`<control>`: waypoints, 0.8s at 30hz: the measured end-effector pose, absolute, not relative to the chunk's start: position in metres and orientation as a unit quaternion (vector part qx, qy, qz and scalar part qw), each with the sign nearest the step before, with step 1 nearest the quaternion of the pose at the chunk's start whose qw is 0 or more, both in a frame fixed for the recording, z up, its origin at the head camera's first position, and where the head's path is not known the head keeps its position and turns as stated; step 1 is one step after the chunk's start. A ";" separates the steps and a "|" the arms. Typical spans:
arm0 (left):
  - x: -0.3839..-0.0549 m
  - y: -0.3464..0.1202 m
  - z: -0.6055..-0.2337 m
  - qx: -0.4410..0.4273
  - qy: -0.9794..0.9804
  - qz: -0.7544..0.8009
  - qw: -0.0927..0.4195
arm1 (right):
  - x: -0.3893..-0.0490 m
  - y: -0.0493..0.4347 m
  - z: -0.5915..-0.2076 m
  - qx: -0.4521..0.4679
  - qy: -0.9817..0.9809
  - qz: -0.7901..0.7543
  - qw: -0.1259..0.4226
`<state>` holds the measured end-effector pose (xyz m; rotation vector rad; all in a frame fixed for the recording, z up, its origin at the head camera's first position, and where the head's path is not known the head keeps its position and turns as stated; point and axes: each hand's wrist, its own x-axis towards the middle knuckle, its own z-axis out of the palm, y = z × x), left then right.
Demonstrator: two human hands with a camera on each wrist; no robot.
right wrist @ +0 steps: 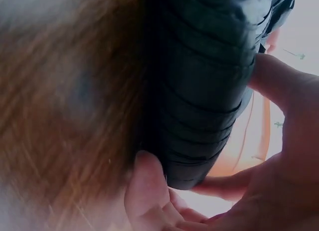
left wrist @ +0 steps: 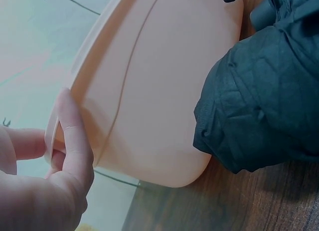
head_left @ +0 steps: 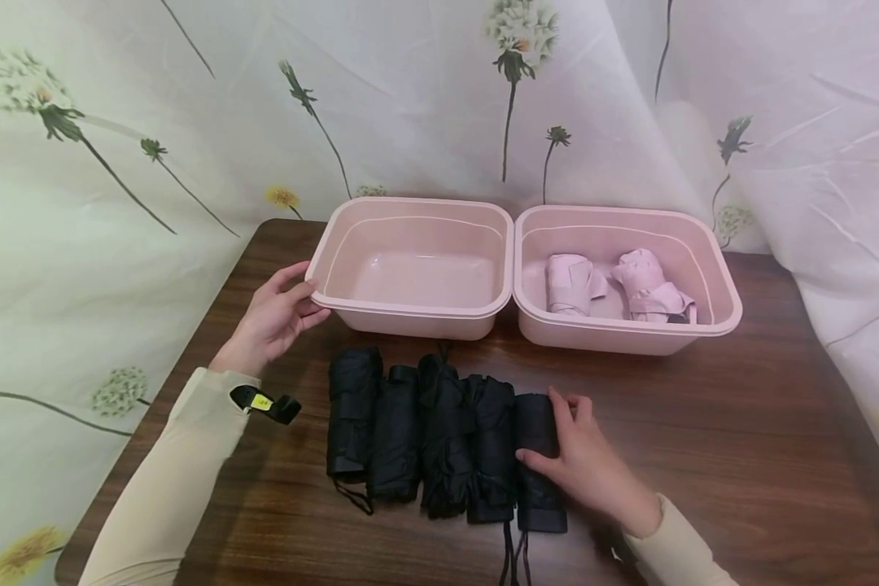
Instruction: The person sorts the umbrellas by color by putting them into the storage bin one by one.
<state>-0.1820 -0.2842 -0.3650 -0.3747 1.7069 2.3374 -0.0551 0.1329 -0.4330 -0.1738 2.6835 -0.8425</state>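
Observation:
Several folded black umbrellas lie side by side in a row on the table, their wrist cords trailing at the near ends. At the right end of that row, my right hand (head_left: 589, 464) holds the rightmost umbrella (head_left: 536, 431), thumb across its top and fingers along its right side. The right wrist view shows fingertips curled around the end of this umbrella (right wrist: 199, 101). My left hand (head_left: 274, 317) pinches the left rim of the left pink basin (head_left: 425, 277), which has nothing in it. The leftmost umbrella (head_left: 355, 411) lies just in front of this basin.
A second pink basin (head_left: 601, 335) stands against the first on the right, with two pink folded umbrellas (head_left: 571, 281) inside. Behind the dark wooden table (head_left: 703, 423) hangs a white cloth (head_left: 410, 98) printed with dandelions. A black strap (head_left: 264, 401) circles my left wrist.

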 end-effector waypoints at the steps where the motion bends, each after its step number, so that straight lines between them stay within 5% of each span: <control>1: -0.182 -0.284 -0.365 -0.128 0.580 0.797 0.111 | -0.056 0.134 -0.433 -0.063 0.941 -0.292 0.161; 24: -0.182 -0.285 -0.367 -0.117 0.575 0.802 0.112 | -0.071 0.165 -0.422 -0.029 0.949 -0.232 0.209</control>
